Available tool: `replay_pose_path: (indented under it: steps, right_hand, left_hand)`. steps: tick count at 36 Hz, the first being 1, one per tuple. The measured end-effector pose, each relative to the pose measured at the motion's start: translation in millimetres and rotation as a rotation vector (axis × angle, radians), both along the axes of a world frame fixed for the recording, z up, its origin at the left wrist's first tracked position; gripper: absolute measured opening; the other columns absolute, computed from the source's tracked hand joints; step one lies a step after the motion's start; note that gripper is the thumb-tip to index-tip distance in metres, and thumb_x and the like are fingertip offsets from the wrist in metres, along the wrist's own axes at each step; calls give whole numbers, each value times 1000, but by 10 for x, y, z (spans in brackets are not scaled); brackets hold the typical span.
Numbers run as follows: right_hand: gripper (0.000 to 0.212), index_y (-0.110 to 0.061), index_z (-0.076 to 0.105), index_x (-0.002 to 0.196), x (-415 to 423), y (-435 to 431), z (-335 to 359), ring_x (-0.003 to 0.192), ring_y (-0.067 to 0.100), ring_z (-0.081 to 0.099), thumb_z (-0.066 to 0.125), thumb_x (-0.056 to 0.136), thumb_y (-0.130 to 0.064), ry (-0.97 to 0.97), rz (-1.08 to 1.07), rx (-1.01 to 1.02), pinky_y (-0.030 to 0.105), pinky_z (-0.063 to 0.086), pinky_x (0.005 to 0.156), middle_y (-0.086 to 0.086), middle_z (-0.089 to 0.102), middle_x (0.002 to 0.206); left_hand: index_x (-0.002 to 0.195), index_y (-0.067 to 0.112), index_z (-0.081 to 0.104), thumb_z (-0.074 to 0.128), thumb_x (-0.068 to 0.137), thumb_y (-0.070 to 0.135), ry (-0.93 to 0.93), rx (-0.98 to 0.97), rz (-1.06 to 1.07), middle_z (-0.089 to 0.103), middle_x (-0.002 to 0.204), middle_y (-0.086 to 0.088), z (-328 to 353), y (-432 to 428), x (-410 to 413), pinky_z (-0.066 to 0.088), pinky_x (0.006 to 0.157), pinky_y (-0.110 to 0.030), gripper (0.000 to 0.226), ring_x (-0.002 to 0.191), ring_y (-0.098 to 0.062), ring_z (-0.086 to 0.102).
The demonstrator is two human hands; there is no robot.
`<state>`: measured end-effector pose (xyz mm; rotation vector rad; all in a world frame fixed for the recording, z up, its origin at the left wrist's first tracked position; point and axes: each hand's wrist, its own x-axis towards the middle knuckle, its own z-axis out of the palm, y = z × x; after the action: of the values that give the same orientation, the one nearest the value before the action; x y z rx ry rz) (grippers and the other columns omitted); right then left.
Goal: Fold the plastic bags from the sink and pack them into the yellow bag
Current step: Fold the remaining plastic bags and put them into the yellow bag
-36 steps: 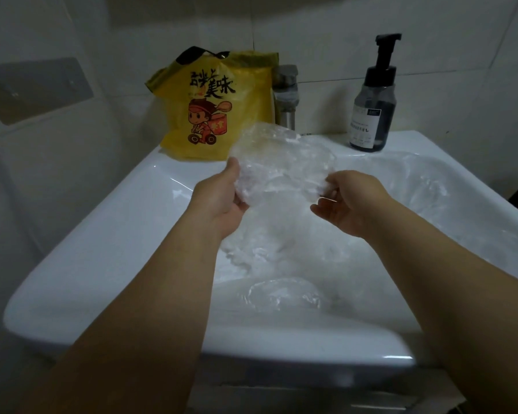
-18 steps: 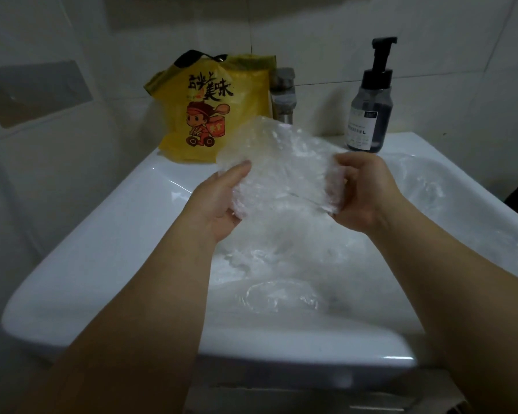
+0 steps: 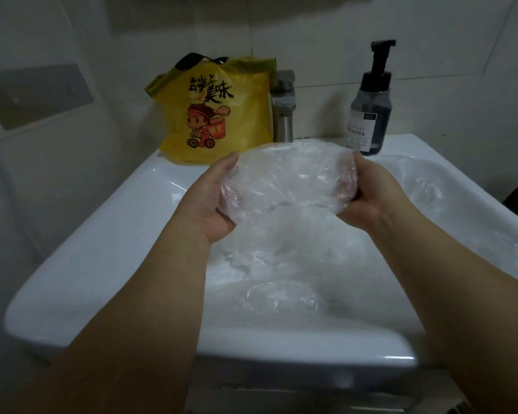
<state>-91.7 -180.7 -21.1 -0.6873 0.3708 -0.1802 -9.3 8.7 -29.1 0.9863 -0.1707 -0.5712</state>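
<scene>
Clear plastic bag (image 3: pixel 287 180) hangs between my 2 hands: left hand (image 3: pixel 210 204) and right hand (image 3: pixel 371 195) each curl round 1 end. Beyond my left hand stands the yellow bag (image 3: pixel 219 121); the sink (image 3: pixel 102 264) lies beneath.

A plastic bag (image 3: pixel 287 180) was held above the sink (image 3: pixel 72 264), with the left hand (image 3: pixel 210 201) gripping its left edge and the right hand (image 3: pixel 371 198) its right edge. Beneath it, a heap of bags (image 3: pixel 281 264) lay in the basin and spread toward the right side. On the back ledge, against the wall, a carrier bag (image 3: pixel 216 115) stood at the left, a tap (image 3: pixel 283 106) just beside it at the centre, and a pump bottle (image 3: pixel 370 115) farther right. The held bag hung in front of the tap's base.
</scene>
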Motion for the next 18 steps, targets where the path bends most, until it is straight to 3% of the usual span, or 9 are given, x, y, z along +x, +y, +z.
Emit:
replay_pose_path:
  steps: [5,10,14,18]
  right_hand:
    - [34,-8,64,107,-32,-14,2,101,33,68,47,99,-36,5,36,-68,46,51,93,16,71,109]
    - [32,-12,65,113,-8,15,-14,104,30,67,53,95,-35,68,70,-182,46,49,97,10,71,110]
    - [27,-10,65,106,-29,38,3,102,30,67,50,97,-30,43,38,-153,47,49,96,12,72,107]
    - [18,-8,64,94,-71,28,36,100,30,67,50,95,-20,-21,-36,-51,47,48,96,14,72,100]
  left_hand:
    - [125,13,62,60,93,33,97,-36,142,68,119,-10,-38,57,117,48,100,-48,37,107,-29,67]
    - [121,11,62,52,99,29,151,-152,136,74,101,-9,-4,107,96,60,76,-40,30,87,-25,73]
    - [130,11,60,52,95,28,121,-136,117,67,122,-12,-1,144,70,45,102,-52,40,112,-33,64]
    - [109,10,70,54,89,37,88,-74,41,71,110,-13,44,127,-15,42,103,-56,36,109,-33,65]
